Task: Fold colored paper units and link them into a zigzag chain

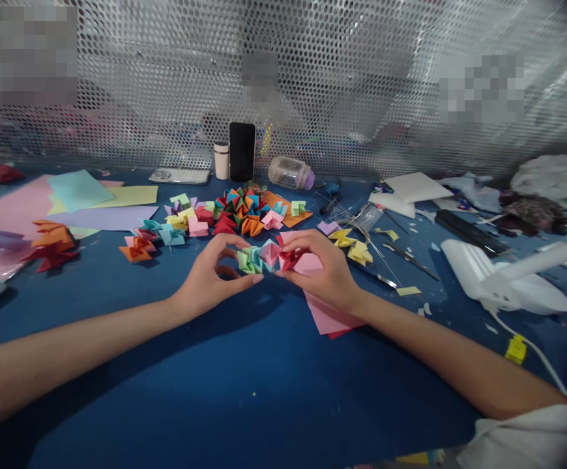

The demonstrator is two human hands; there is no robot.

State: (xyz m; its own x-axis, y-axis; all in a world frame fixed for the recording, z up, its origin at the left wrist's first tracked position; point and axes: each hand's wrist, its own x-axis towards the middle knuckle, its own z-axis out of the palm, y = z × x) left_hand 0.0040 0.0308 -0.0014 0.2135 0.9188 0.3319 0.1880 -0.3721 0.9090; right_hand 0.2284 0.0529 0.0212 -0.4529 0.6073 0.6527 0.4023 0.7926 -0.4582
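Observation:
My left hand (212,270) pinches the green end of a short row of folded paper pieces (270,254), thumb below and fingers above. The row runs from light green through light blue and pink to red. At its red end, my right hand (330,270) grips between thumb and fingers. The row is held just above the blue table. Pink paper sheets (325,316) lie under my right hand. Just beyond my hands is a cluster of colourful folded paper pieces (239,212). Yellow folded pieces (354,247) sit to the right of my right hand.
At the back, a phone (242,151) leans upright beside a white bottle (221,161) and a jar on its side (290,172). Coloured sheets (107,218) and orange folded pieces (53,241) lie left. A white lamp (506,277), tweezers (413,260) and paper scraps are right.

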